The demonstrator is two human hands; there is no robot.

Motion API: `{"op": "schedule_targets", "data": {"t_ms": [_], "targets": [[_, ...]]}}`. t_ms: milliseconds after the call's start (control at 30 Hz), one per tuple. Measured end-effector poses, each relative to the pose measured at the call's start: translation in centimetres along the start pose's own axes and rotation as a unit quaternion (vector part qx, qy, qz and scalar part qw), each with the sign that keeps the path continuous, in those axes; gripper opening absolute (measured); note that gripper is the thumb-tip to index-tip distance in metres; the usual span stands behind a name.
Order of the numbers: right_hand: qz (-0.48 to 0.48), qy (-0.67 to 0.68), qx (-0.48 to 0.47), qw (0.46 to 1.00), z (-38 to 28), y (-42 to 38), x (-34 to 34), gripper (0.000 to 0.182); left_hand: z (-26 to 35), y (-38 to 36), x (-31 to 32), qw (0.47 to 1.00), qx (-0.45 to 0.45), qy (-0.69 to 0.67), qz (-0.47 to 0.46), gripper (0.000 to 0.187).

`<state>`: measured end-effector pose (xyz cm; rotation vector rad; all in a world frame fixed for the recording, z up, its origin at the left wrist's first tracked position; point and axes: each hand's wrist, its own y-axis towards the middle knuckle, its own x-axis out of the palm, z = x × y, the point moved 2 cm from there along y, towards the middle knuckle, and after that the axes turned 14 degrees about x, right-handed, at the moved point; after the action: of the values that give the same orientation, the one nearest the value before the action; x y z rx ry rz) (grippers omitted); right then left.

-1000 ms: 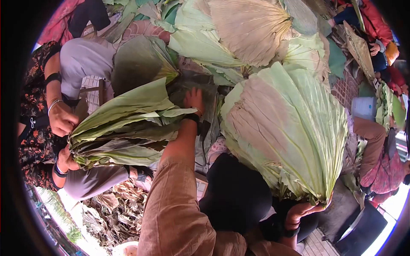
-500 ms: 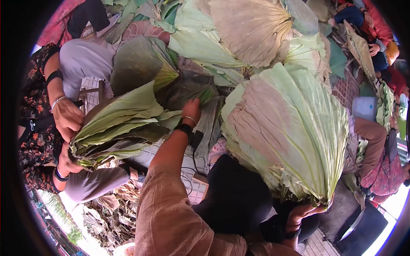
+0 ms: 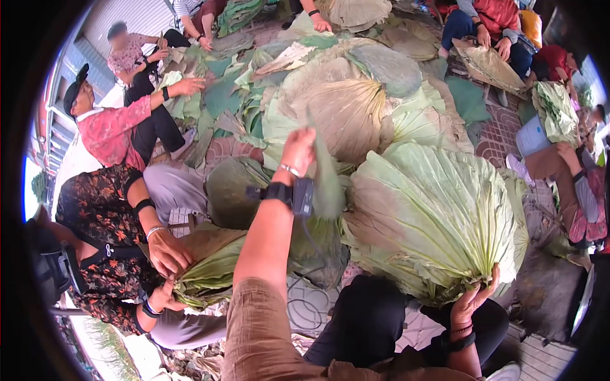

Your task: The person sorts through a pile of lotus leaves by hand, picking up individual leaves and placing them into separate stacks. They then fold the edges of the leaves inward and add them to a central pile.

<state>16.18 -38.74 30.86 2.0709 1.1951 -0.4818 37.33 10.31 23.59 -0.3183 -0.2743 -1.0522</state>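
My left hand (image 3: 297,153), with a bracelet and a black wrist strap, is raised in the middle of the view. Its fingers are closed on a greenish lotus leaf (image 3: 328,181), seen nearly edge-on and smeared by motion. My right hand (image 3: 475,296) grips the gathered base of a fanned stack of lotus leaves (image 3: 432,216), pale green with a brownish patch. The stack spreads up and left from that hand, over my dark-trousered legs. Below my left forearm lie darker leaves (image 3: 314,251), with a black cable across them.
At the left, a co-worker's hands (image 3: 166,260) hold a folded leaf bundle (image 3: 213,263). A large heap of dried leaves (image 3: 337,108) covers the patterned paving ahead. Several other people sit around it. A pale bucket (image 3: 532,135) stands at the right.
My left hand has risen from the dark leaves, now with a leaf in it. My right hand still holds its stack. The view has tilted up, showing more people and the heap.
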Motion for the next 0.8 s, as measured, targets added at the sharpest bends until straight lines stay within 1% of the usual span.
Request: {"op": "schedule_targets", "data": {"t_ms": [33, 67, 100, 133, 167, 200, 233, 300, 333, 367, 400, 433, 467, 533, 600, 667, 733, 767, 800], "targets": [[0.001, 0.013, -0.004, 1.000, -0.5, 0.1, 0.1, 0.054, 4.9, -0.2, 4.3, 0.992, 0.075, -0.096, -0.022, 0.039], [0.009, 0.017, -0.001, 1.000, -0.4, 0.2, 0.0, 0.054, 8.4, -0.8, 7.3, 0.969, 0.147, -0.191, -0.045, 0.035], [0.010, 0.001, -0.004, 1.000, -0.2, 0.2, 0.1, 0.053, 8.8, -0.7, 7.8, 0.969, 0.150, -0.188, -0.052, 0.035], [0.008, -0.015, -0.007, 1.000, 0.0, 0.1, -0.1, 0.053, 8.7, -0.6, 7.7, 0.981, 0.173, -0.084, -0.024, 0.034], [0.014, -0.015, -0.012, 1.000, -0.5, 0.2, -0.1, 0.051, 8.4, -0.4, 7.5, 0.980, 0.195, 0.022, 0.006, 0.034], [0.018, -0.008, -0.008, 1.000, -0.5, 0.4, -0.1, 0.051, 6.8, -1.1, 6.2, 0.980, 0.175, 0.091, 0.017, 0.032], [0.015, -0.017, -0.016, 1.000, -0.5, 0.4, -0.2, 0.051, 4.0, -1.7, 3.9, 0.982, 0.144, 0.122, 0.012, 0.029], [0.008, -0.030, -0.026, 0.999, -0.7, 0.3, -0.3, 0.051, -1.4, -5.4, -1.0, 0.978, 0.043, 0.204, 0.031, 0.022], [0.003, -0.028, -0.024, 0.999, -0.7, 0.5, -0.3, 0.051, -6.2, -6.3, -5.1, 0.980, -0.009, 0.197, 0.032, 0.023], [0.005, -0.024, -0.023, 0.999, -0.8, 0.5, -0.4, 0.051, -8.4, -9.0, -7.2, 0.959, -0.081, 0.270, 0.031, 0.026], [0.006, -0.022, -0.023, 0.999, -0.8, 0.4, -0.3, 0.051, -15.7, -8.8, -13.6, 0.909, -0.001, 0.416, -0.026, 0.025], [0.006, -0.020, -0.022, 1.000, -0.7, 0.4, -0.3, 0.051, -14.5, -12.9, -12.5, 0.843, 0.053, 0.535, -0.031, 0.026], [-0.008, -0.025, -0.020, 0.999, -0.6, 0.4, -0.2, 0.051, -14.8, -15.0, -12.2, 0.842, 0.039, 0.537, -0.027, 0.026], [0.015, 0.004, -0.030, 0.999, -0.6, 0.5, 0.0, 0.052, -16.7, -19.0, -12.4, 0.811, -0.050, 0.581, -0.043, 0.029], [0.018, -0.003, -0.030, 0.999, -0.9, 0.6, 0.0, 0.052, -20.2, -21.1, -13.6, 0.821, -0.039, 0.565, -0.077, 0.033], [0.020, 0.010, -0.016, 1.000, -1.0, 0.5, 0.1, 0.052, -21.6, -22.2, -14.3, 0.805, -0.033, 0.588, -0.075, 0.036], [0.018, 0.014, -0.004, 1.000, -1.0, 0.5, 0.6, 0.053, -20.7, -22.8, -13.7, 0.779, -0.062, 0.624, -0.024, 0.036], [0.022, 0.031, -0.005, 0.999, -0.9, 0.5, 0.6, 0.054, -20.3, -22.8, -13.4, 0.780, -0.070, 0.621, -0.022, 0.036], [0.028, 0.050, -0.007, 0.998, -0.9, 0.5, 0.7, 0.055, -19.8, -22.5, -13.4, 0.753, -0.070, 0.654, -0.014, 0.037]]}}
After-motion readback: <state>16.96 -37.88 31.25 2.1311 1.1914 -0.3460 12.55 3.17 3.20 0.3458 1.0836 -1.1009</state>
